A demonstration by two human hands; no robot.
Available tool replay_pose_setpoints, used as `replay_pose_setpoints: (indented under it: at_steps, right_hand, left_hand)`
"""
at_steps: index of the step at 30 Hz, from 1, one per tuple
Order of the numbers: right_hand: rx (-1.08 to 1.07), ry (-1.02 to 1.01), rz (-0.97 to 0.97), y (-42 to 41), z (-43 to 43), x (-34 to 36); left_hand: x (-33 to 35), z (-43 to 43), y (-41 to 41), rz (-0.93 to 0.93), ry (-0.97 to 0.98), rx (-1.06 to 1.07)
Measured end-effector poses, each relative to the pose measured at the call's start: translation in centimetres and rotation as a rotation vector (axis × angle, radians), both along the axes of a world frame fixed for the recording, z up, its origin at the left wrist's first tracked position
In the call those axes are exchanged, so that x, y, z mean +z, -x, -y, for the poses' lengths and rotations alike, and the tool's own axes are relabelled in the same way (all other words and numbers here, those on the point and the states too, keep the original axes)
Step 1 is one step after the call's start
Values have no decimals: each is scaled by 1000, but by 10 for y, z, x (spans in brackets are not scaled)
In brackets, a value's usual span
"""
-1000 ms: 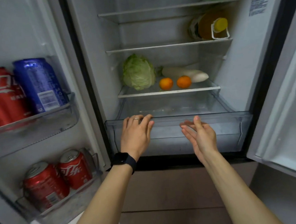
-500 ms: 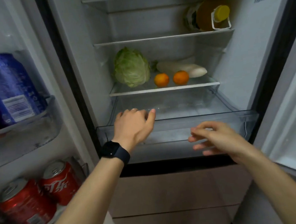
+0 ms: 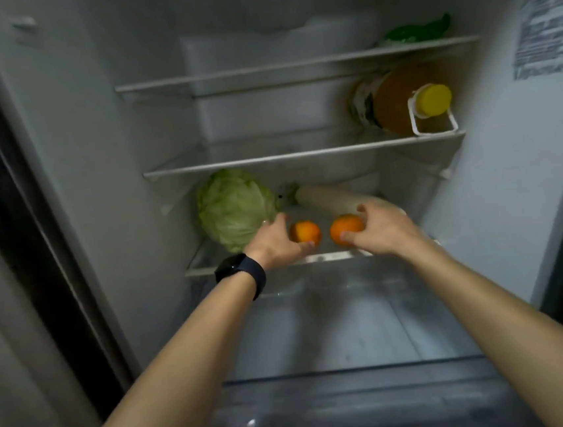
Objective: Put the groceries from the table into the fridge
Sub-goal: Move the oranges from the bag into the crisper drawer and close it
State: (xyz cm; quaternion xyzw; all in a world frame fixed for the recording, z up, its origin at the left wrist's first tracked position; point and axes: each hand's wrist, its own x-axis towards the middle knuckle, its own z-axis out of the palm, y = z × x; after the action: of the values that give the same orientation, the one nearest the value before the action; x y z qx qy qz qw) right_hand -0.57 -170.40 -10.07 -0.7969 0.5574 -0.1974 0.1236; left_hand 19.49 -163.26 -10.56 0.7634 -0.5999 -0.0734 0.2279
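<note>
Beside cabbage (image 3: 235,207), radish (image 3: 330,198): left hand (image 3: 272,241) round left orange (image 3: 307,233), right hand (image 3: 388,230) round right orange (image 3: 345,228).

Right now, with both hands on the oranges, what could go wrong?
1. Left orange and right orange sit near the shelf edge; a slip by the left hand or right hand could drop one into the open drawer below.
2. The cabbage is close beside the left hand and may get nudged forward.

Lower shelf (image 3: 210,271), left to right: pale green cabbage (image 3: 235,207); left orange (image 3: 308,234) in the left hand (image 3: 274,240); right orange (image 3: 345,229) in the right hand (image 3: 384,229); white radish (image 3: 327,198) lying behind.
</note>
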Motion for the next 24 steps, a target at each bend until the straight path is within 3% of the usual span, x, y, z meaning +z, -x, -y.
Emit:
replay_pose_setpoints:
  at_steps: [4,6,13,15,18,20,22,24]
  right_hand:
    - [21,-71,-100,-15,29,-8]
    - [15,-24,-96,-18,35,-14]
    - [5,72,12,-19,32,-18]
    - [38,91,120,-17,22,-9]
    - [206,-123,381,-17,-1,8]
    - [372,-375,312,-23,-16,14]
    - [468,-556,83,-36,-27,11]
    - [487,-643,-131,-58,-37,-6]
  left_hand:
    - [-5,31,2,85,-102,-11]
    - [-7,39,-2,51,-57,-15]
    - [0,24,-12,10,125,-47]
    - [11,5,-16,-84,142,-68]
    - [29,-30,-32,-446,-135,-172]
    - [31,-48,-45,-534,-431,-211]
    - [21,-57,-54,-414,-715,-143]
    - [-1,-54,-59,-218,-837,-26]
